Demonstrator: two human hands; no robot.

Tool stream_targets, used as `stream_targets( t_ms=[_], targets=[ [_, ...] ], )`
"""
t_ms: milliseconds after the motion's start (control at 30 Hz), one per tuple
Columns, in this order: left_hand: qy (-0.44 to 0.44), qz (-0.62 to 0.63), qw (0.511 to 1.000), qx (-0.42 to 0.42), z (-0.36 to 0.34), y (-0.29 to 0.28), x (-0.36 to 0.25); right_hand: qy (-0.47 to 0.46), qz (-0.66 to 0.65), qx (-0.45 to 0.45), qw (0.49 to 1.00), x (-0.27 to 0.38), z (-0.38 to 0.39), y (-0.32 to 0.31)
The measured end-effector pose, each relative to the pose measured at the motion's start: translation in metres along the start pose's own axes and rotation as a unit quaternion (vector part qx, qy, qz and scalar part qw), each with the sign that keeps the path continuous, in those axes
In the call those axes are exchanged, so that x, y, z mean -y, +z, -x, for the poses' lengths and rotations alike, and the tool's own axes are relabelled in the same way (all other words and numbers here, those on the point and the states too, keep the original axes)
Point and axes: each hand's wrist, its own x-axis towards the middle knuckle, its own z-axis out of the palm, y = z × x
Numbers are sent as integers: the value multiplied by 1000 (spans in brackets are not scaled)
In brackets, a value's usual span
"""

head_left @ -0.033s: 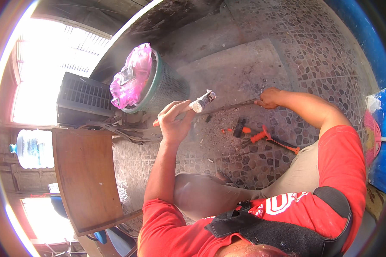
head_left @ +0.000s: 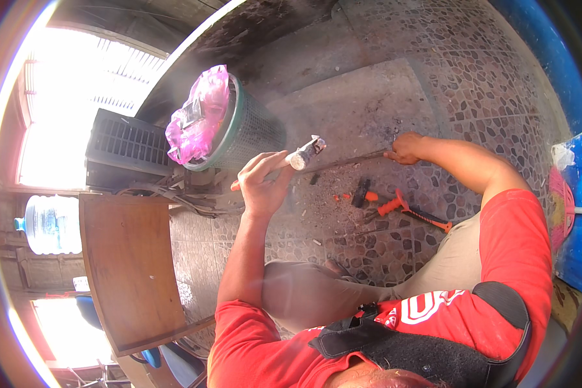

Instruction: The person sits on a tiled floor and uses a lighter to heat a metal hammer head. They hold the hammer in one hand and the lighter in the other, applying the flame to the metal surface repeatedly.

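My left hand point(head_left: 263, 184) is raised over the floor, wrapped round the handle of a hammer. The hammer's worn, whitish metal head point(head_left: 307, 153) points to the right, and an orange handle end shows below the fist. Lower down and to the right, my right hand point(head_left: 405, 149) reaches to the edge of a grey concrete slab point(head_left: 368, 97). Its fingers are bent together; what they hold, if anything, is hidden. Between my hands and legs lie a black-headed club hammer point(head_left: 362, 193) and a chisel with an orange hand guard point(head_left: 393, 205), among broken bits point(head_left: 333, 200).
A green perforated basket point(head_left: 258, 129) with a pink plastic bag point(head_left: 204, 119) stands beyond my left hand. Left of it are a dark grey slatted box point(head_left: 126, 152), cables, a wooden table point(head_left: 132, 271) and a clear water jug point(head_left: 53, 224). A pink broom point(head_left: 562, 210) is at far right.
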Motion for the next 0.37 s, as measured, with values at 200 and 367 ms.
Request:
stream_targets(
  t_ms=[200, 367],
  targets=[
    [-5, -1, 1000, 0, -1, 0, -2, -1, 2, -4, 1000, -3, -1, 4],
    [0, 0, 1000, -2, 0, 1, 1, -4, -3, -8, 1000, -4, -1, 5]
  ],
)
